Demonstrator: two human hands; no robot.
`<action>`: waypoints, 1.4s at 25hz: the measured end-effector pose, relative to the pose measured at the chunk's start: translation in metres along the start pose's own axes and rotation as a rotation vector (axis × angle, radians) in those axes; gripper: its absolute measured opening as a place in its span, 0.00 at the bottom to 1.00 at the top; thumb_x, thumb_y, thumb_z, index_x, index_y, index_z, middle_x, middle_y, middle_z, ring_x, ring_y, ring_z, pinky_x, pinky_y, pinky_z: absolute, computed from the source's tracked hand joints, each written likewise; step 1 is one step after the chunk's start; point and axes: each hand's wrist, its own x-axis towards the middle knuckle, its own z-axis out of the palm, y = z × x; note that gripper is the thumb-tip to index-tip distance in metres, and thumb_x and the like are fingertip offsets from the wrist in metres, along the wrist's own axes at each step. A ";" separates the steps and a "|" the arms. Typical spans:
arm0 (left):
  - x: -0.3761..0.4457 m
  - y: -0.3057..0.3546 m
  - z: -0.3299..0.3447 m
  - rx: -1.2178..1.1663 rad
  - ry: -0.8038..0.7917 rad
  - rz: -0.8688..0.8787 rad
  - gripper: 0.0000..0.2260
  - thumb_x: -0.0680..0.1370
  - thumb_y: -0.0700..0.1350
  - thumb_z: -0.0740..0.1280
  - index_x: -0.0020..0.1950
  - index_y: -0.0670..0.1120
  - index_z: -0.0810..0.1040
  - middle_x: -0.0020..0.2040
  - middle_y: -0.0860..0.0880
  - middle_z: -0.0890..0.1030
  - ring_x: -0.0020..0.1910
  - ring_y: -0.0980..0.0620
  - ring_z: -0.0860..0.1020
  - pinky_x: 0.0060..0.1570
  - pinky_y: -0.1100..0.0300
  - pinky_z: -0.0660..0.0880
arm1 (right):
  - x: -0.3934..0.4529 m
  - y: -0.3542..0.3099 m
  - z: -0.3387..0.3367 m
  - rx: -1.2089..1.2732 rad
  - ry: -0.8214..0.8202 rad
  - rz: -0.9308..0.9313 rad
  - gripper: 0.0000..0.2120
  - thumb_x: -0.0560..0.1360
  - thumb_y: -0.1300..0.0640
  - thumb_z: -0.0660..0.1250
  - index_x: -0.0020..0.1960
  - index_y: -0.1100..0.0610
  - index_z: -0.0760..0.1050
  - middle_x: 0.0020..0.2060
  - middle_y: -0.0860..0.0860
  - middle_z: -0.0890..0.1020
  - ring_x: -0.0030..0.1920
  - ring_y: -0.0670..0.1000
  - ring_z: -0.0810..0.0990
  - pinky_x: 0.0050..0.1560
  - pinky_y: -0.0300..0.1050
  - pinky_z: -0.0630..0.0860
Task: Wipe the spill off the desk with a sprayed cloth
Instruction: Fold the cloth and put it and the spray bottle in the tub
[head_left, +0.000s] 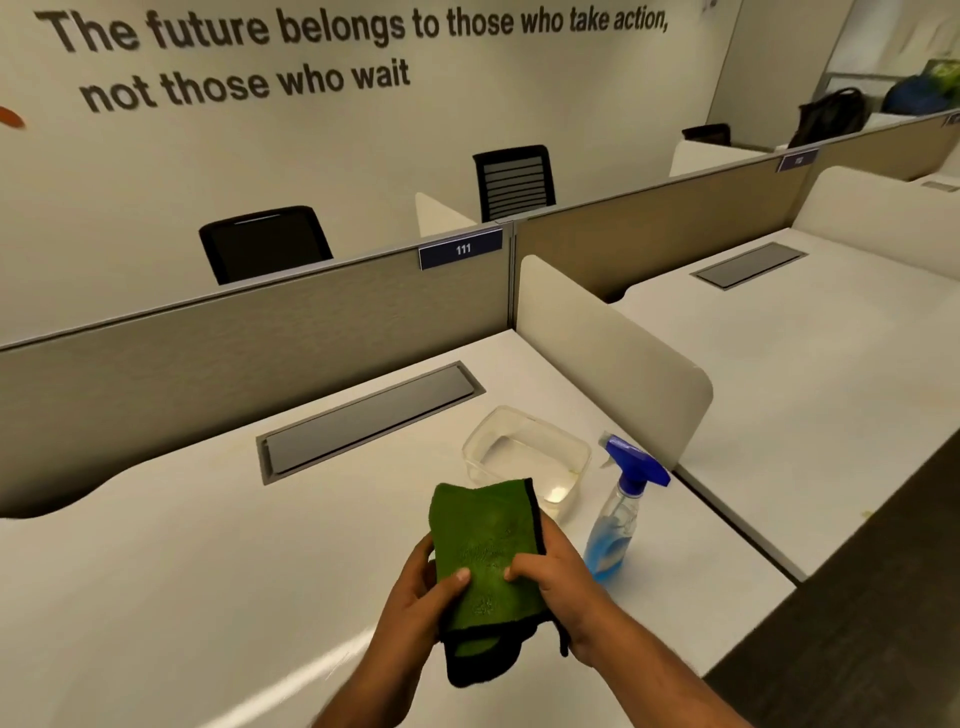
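Observation:
A folded green cloth (485, 551) with a black edge is held upright above the white desk (208, 571), in front of me. My left hand (415, 597) grips its left side with the thumb on the front. My right hand (550, 577) grips its right side, thumb also on the front. A spray bottle (618, 514) with a blue trigger head and blue liquid stands on the desk just right of my hands. No spill is plain to see on the desk surface.
A clear plastic tub (524, 452) with a little liquid sits behind the cloth. A grey cable flap (369, 415) lies in the desk. A low side screen (613, 358) bounds the desk on the right; a grey partition (249, 338) runs along the back.

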 end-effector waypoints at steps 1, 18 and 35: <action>0.011 0.007 0.002 0.028 -0.008 0.016 0.27 0.76 0.45 0.77 0.73 0.58 0.76 0.65 0.47 0.86 0.62 0.42 0.86 0.63 0.36 0.81 | 0.009 -0.004 -0.001 0.007 0.024 -0.008 0.31 0.76 0.68 0.67 0.70 0.40 0.69 0.62 0.47 0.82 0.60 0.53 0.82 0.58 0.52 0.85; 0.271 0.046 0.036 0.915 0.155 0.106 0.22 0.74 0.34 0.74 0.68 0.46 0.81 0.71 0.46 0.79 0.64 0.44 0.80 0.65 0.53 0.77 | 0.226 0.005 -0.009 0.277 0.474 0.154 0.21 0.82 0.57 0.69 0.73 0.47 0.72 0.63 0.53 0.82 0.59 0.53 0.82 0.68 0.51 0.78; 0.103 -0.059 0.056 0.706 0.231 0.349 0.17 0.76 0.35 0.73 0.55 0.57 0.83 0.59 0.61 0.81 0.63 0.54 0.79 0.57 0.60 0.75 | 0.054 0.087 -0.061 -0.577 -0.127 -0.057 0.25 0.79 0.54 0.72 0.67 0.31 0.69 0.70 0.30 0.70 0.67 0.31 0.71 0.75 0.35 0.69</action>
